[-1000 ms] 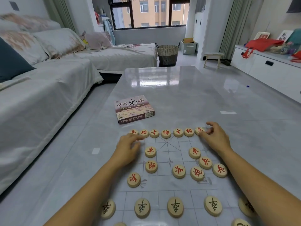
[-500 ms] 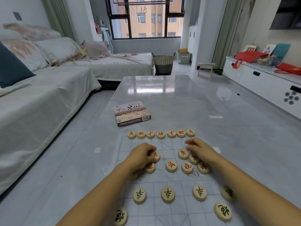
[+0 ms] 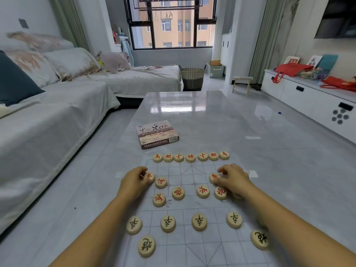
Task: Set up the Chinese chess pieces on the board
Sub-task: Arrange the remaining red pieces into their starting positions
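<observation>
Hands have slid outward: left hand (image 3: 134, 181) and right hand (image 3: 232, 179) each pinch a red chariot (image 3: 149, 176), corners of the board (image 3: 194, 211) likely next

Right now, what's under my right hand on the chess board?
The right hand grips a red chariot piece, partly showing at its fingertips. Another disc's edge peeks out beneath the wrist; its face is covered, and more could be hidden there.
</observation>
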The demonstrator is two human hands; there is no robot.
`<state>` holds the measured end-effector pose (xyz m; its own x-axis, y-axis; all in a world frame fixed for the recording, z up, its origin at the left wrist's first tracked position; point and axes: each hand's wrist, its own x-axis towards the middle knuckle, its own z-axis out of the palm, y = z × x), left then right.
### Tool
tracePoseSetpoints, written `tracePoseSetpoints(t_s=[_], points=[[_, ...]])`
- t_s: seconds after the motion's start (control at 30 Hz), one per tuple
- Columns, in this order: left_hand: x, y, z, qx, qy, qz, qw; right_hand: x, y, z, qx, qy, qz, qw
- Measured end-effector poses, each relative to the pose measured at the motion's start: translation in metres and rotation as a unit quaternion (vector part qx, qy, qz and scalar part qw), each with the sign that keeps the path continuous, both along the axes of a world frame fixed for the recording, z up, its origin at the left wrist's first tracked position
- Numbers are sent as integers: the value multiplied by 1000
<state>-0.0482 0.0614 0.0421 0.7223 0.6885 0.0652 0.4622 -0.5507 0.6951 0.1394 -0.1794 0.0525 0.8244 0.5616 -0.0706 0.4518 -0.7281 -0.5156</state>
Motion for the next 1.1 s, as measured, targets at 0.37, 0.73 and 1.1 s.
tracePoseSetpoints(t_s=[0.37,0.73,1.1], points=[[-6,7,-18,28,-51,4,998,29,-6,5,-19,-128,-88,988],[-4,9,-22,49,-57,7,997,69,-40,-21,23,-54,-85,995],[-2,10,-24,48,-59,6,997,97,-7,-21,67,-48,-155,984]])
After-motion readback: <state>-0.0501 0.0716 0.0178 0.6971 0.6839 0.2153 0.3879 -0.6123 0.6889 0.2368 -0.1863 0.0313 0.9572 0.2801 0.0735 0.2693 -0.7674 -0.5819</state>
